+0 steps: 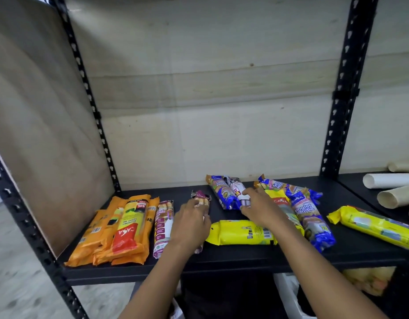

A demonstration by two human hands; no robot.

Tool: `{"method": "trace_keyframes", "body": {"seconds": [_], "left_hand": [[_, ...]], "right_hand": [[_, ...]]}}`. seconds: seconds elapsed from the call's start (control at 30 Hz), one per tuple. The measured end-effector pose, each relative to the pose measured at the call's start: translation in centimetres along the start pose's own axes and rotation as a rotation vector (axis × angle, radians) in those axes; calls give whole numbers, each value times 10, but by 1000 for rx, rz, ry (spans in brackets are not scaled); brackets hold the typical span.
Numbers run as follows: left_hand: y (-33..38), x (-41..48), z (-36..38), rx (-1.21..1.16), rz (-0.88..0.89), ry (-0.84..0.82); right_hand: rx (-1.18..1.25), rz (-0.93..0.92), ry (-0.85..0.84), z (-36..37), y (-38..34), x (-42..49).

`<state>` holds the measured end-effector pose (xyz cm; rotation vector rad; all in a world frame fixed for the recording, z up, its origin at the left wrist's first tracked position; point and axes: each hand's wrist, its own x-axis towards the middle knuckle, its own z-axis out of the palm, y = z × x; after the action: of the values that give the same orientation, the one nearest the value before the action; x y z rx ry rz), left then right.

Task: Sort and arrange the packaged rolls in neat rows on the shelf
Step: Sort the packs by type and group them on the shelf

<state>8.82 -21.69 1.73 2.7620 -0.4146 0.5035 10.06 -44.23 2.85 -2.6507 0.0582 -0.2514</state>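
Fingers (249, 192) of right hand (261, 208) pinch white roll (238, 187); left hand (189, 223) grips purple roll (200, 196).

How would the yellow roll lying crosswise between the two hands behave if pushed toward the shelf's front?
The yellow roll looks cylindrical, so it probably rolls toward the shelf edge. Its glossy wrapper likely feels slippery, and the crimped ends floppy.

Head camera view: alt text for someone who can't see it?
A person's left hand grips a purple roll and right hand pinches a white roll on a black shelf. Orange packs lie aligned at left; yellow packs and blue packs lie scattered.
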Motion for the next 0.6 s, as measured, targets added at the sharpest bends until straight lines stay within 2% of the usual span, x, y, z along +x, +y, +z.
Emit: {"method": "trace_keyframes", "body": {"seconds": [0.17, 0.37, 0.6], "left_hand": [[-13, -8, 1, -18, -29, -66], [-12, -8, 5, -67, -39, -56], [-10, -9, 3, -103, -80, -20]], "right_hand": [[-43, 66, -60, 8, 2, 8], [-17, 76, -66, 2, -2, 14], [100, 76, 88, -4, -2, 6]]}}
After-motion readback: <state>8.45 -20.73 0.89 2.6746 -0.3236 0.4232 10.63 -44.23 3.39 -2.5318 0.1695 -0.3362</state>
